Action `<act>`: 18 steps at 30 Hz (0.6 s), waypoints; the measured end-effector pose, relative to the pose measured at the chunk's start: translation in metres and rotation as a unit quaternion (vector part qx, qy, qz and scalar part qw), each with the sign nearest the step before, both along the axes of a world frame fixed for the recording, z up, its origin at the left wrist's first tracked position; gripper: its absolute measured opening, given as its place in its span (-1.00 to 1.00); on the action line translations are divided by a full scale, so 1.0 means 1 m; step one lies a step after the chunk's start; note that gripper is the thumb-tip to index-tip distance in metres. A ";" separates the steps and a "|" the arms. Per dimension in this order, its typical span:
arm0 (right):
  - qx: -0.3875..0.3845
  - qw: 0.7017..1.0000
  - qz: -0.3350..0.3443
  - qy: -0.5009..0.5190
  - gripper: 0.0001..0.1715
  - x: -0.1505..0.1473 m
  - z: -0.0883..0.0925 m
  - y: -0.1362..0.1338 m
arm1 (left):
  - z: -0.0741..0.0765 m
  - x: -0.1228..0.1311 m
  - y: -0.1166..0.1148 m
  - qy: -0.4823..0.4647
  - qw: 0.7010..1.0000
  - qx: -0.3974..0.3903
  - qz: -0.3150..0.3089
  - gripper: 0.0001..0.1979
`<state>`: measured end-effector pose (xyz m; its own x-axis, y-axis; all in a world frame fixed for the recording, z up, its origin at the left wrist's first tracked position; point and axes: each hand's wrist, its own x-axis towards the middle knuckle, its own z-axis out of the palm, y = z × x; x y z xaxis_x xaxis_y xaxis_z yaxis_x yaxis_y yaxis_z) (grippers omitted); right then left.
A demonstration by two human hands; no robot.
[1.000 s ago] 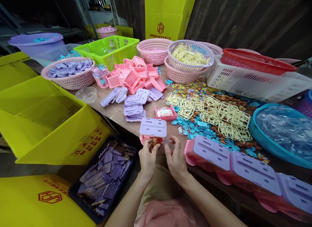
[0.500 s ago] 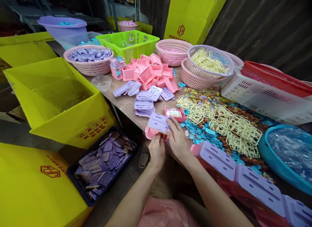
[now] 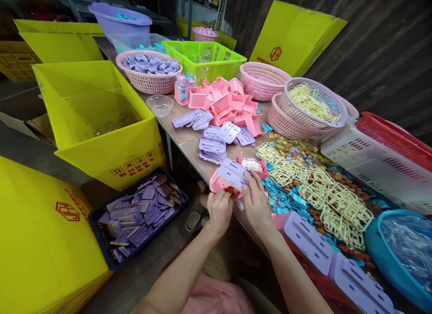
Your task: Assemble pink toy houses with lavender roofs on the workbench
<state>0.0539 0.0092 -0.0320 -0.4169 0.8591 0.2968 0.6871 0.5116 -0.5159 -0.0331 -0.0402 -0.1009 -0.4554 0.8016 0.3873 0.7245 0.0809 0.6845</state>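
Note:
Both hands meet at the near table edge around a pink plastic box (image 3: 216, 182) with a purple slotted panel (image 3: 232, 172) tilted over its top. My left hand (image 3: 219, 210) is closed on the box's near side, fingers bunched at its rim. My right hand (image 3: 257, 204) pinches the panel's right edge. Small items inside the box are partly hidden by panel and fingers. Just beyond lies another open pink box (image 3: 263, 169) with a white packet (image 3: 251, 163) in it. Stacked purple panels (image 3: 212, 145) lie to the left, below a heap of pink boxes (image 3: 224, 105).
Cream frames (image 3: 347, 210) and blue pieces (image 3: 283, 197) spread to the right. Purple-topped pink boxes (image 3: 308, 237) line the near edge. Baskets, including a green crate (image 3: 216, 69), stand behind. A yellow carton (image 3: 135, 159) and black tray (image 3: 101, 246) of purple panels are on the left.
The view has swung left, so the scene sits farther right. The purple panel is now more tilted above the pink box, and both hands stay on the pieces.

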 end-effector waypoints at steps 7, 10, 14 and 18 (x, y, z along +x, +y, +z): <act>0.006 1.000 0.002 0.010 -0.50 -0.002 -0.001 0.001 | -0.002 -0.002 -0.004 0.004 1.000 -0.006 0.008 -0.82; 0.006 0.998 -0.021 0.062 -0.50 -0.003 0.002 -0.007 | -0.001 -0.008 -0.010 -0.012 0.999 0.029 0.025 -0.84; -0.002 0.963 -0.162 0.217 -0.63 0.002 -0.004 -0.039 | 0.011 -0.044 -0.003 -0.065 0.990 0.117 0.047 -0.66; -0.126 0.943 -0.153 0.269 -0.83 0.000 -0.026 -0.065 | 0.029 -0.088 0.029 -0.160 0.965 0.119 -0.171 -0.10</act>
